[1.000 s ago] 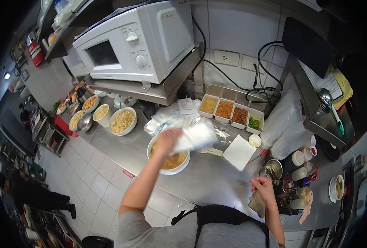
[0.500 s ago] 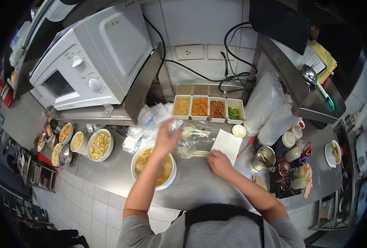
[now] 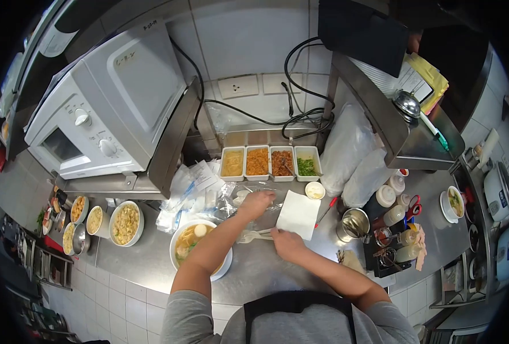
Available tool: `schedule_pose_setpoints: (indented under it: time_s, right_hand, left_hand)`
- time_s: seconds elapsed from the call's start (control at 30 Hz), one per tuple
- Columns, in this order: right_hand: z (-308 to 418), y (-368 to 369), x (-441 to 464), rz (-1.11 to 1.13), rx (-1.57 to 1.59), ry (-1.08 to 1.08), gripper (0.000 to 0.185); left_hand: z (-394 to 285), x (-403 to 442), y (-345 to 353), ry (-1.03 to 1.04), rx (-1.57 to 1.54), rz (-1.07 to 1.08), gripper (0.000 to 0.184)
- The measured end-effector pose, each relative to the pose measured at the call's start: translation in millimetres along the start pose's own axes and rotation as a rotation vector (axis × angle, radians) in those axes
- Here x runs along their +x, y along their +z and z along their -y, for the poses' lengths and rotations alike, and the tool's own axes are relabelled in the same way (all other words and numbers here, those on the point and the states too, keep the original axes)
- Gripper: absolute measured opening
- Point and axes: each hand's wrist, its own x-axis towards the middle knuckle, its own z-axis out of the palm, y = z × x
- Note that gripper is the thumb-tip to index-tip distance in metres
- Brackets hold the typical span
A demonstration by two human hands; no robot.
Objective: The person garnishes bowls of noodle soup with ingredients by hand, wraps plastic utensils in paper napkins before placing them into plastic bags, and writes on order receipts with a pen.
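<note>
White plastic fork [image 3: 254,235] just right of soup bowl [image 3: 173,245]. Our right hand [image 3: 290,246], farther right of bowl, touches handle end. Left hand [image 3: 258,205] over clear wrapping [image 3: 225,202], beyond bowl. We cannot tell whether either grip pinches. Fork likely light, stiff, snappable; best held mid-handle.

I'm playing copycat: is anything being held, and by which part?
The right hand seems to pinch the fork by its handle end. I can't tell whether the left hand holds anything.
</note>
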Motion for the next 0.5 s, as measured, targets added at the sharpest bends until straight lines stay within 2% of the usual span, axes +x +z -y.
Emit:
schedule_pose_setpoints:
  time_s: [0.1, 0.17, 0.3, 0.4, 0.47, 0.5]
  right_hand:
    - [-16.0, -11.0, -36.3, 0.126, 0.115, 0.024, 0.028]
    - [-28.5, -10.3, -58.0, 0.244, 0.144, 0.034, 0.028]
    - [-55.8, 6.2, -81.9, 0.203, 0.388, 0.068, 0.029]
    - [-71.4, 11.5, -90.7, 0.101, 0.724, 0.126, 0.025]
    - [-82.0, 12.6, -91.2, 0.104, 1.015, 0.232, 0.027]
    - [-88.5, 10.7, -92.3, 0.170, 1.317, 0.311, 0.032]
  left_hand:
    - [-1.3, 22.7, 25.0, -0.183, 0.209, 0.088, 0.015]
    - [-3.9, 33.4, 27.2, -0.201, 0.315, 0.165, 0.015]
    - [-15.3, 47.2, 9.5, -0.157, 0.417, 0.265, 0.015]
    - [-16.1, 47.0, -1.9, -0.110, 0.305, 0.087, 0.013]
    - [-29.7, 42.5, -28.1, -0.071, 0.021, -0.146, 0.007]
    - [-40.7, 40.1, -43.5, -0.049, -0.122, -0.261, 0.006]
